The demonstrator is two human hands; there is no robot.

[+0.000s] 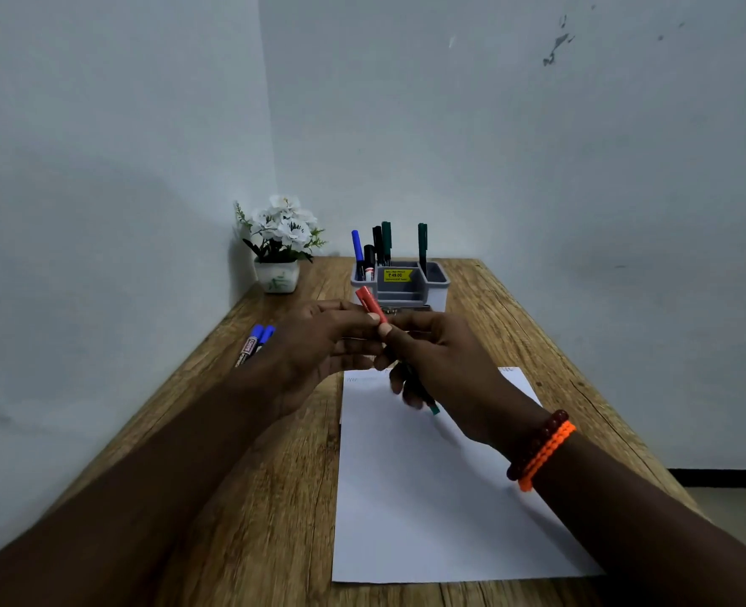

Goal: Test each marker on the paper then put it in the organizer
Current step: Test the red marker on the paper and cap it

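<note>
Red marker held over the paper, both hands on it.
Left hand (318, 343) pinching red marker (372, 305) at twelve o'clock of paper (428, 497); right hand (441, 357) gripping its dark barrel, teal tip down. Organizer (399, 284) beyond. Risk: cap yanked, ink smearing fingers.

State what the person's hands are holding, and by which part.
A red marker: left hand grips its cap end, right hand its dark barrel; the bottom tip is free.

left hand (318, 343), right hand (441, 357), both gripping, raised together
</note>
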